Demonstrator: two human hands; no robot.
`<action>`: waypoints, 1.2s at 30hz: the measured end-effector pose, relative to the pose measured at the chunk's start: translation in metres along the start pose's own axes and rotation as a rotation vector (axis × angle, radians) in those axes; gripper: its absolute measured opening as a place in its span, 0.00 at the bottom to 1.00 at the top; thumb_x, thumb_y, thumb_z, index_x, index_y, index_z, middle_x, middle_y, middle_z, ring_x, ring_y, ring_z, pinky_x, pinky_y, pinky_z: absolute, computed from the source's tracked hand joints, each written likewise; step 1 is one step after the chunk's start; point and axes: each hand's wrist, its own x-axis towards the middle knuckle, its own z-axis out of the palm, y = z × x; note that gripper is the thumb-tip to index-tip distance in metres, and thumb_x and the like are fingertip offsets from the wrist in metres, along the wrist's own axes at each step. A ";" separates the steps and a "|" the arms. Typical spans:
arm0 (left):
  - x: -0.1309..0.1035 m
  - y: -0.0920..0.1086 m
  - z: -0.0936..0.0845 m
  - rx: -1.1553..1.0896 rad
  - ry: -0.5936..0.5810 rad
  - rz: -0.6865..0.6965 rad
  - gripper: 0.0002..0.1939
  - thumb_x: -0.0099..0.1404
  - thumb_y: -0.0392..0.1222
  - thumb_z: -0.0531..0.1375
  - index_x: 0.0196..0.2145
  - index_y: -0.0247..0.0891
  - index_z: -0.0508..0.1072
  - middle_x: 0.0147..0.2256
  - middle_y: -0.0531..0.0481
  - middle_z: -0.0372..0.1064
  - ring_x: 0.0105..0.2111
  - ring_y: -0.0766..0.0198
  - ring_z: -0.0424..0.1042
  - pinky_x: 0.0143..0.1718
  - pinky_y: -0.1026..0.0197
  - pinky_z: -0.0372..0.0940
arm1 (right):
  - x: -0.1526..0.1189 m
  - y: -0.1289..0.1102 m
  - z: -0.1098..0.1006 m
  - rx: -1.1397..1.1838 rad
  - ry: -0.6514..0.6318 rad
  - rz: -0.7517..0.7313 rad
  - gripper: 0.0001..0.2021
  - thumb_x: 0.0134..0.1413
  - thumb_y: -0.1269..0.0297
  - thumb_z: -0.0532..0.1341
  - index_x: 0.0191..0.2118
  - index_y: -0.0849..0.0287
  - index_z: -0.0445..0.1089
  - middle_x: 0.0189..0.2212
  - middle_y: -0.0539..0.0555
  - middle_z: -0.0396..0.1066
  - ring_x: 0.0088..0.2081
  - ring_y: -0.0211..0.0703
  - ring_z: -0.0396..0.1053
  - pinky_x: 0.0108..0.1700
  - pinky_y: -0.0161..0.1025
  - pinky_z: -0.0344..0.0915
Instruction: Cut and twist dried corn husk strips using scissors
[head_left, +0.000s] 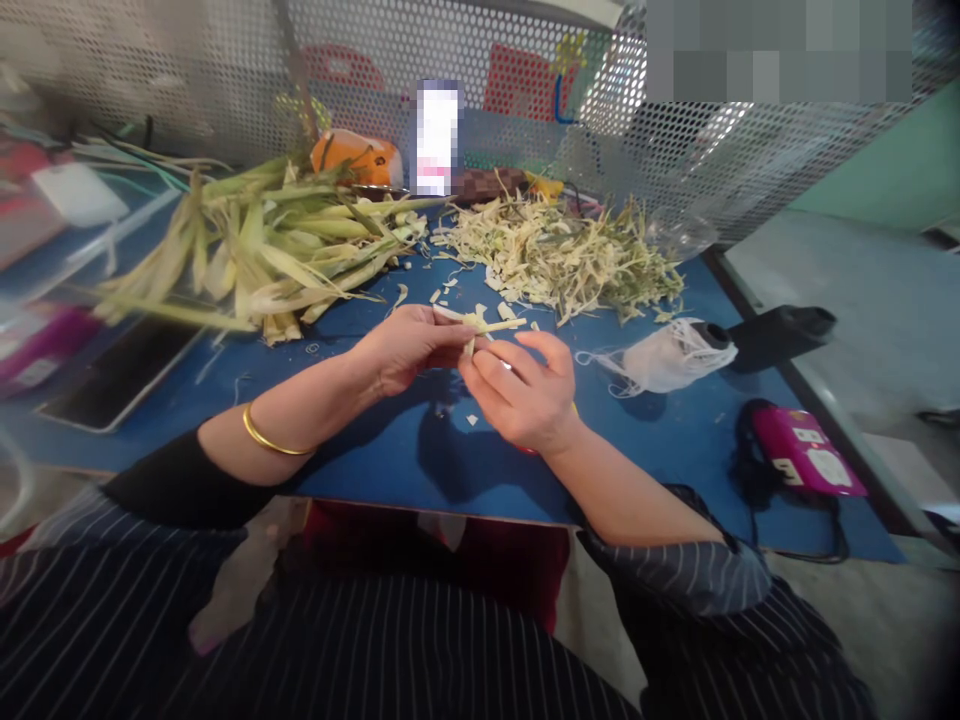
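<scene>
Both of my hands meet over the middle of the blue table [375, 455]. My left hand [409, 345] pinches a small pale plant piece [501, 325] that sticks out to the right. My right hand [525, 390] has its fingers curled at the lower side of the same piece, partly hiding it. Behind my left hand lies a pile of long green-yellow stalks and leaves [255, 240]. A heap of thin shredded strips [562, 250] sits beyond my right hand, with small pale scraps [471, 420] scattered about.
A white thread spool [667, 358] and a black cone [787, 335] lie at the right, near a magenta box [810, 450] with a dark cable. A dark flat tray [124, 375] is at the left. A lit screen [437, 140] and perforated metal panel [480, 45] stand behind.
</scene>
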 end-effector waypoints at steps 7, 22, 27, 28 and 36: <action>0.000 -0.002 0.001 0.039 0.078 0.061 0.08 0.52 0.39 0.68 0.30 0.31 0.77 0.27 0.48 0.76 0.25 0.69 0.72 0.31 0.65 0.67 | 0.001 -0.003 -0.003 -0.033 0.018 -0.147 0.11 0.63 0.63 0.52 0.43 0.45 0.71 0.41 0.48 0.74 0.48 0.42 0.69 0.55 0.47 0.55; 0.004 -0.006 -0.001 0.262 0.122 0.128 0.15 0.52 0.46 0.68 0.33 0.32 0.76 0.25 0.51 0.71 0.24 0.70 0.69 0.27 0.66 0.65 | 0.010 0.007 0.003 0.029 0.136 0.257 0.12 0.62 0.64 0.52 0.26 0.57 0.63 0.21 0.48 0.66 0.26 0.38 0.62 0.39 0.38 0.56; 0.006 -0.008 0.003 0.269 0.180 0.172 0.11 0.54 0.41 0.67 0.33 0.32 0.76 0.23 0.51 0.72 0.22 0.71 0.69 0.26 0.67 0.65 | 0.010 0.003 0.002 -0.020 0.104 0.172 0.15 0.62 0.67 0.50 0.22 0.58 0.58 0.18 0.48 0.61 0.23 0.36 0.57 0.38 0.38 0.54; 0.005 -0.007 0.004 0.245 0.194 0.162 0.10 0.53 0.40 0.68 0.32 0.32 0.76 0.22 0.51 0.72 0.21 0.72 0.68 0.26 0.67 0.66 | 0.010 0.002 0.002 -0.029 0.116 0.134 0.16 0.61 0.67 0.50 0.22 0.58 0.58 0.18 0.48 0.61 0.23 0.36 0.56 0.38 0.38 0.54; 0.004 0.001 -0.001 0.169 0.156 0.117 0.12 0.49 0.41 0.70 0.29 0.31 0.76 0.22 0.50 0.72 0.20 0.71 0.69 0.28 0.65 0.68 | 0.010 0.000 -0.003 0.309 0.125 0.229 0.17 0.63 0.62 0.51 0.22 0.58 0.63 0.18 0.48 0.61 0.24 0.36 0.58 0.38 0.41 0.56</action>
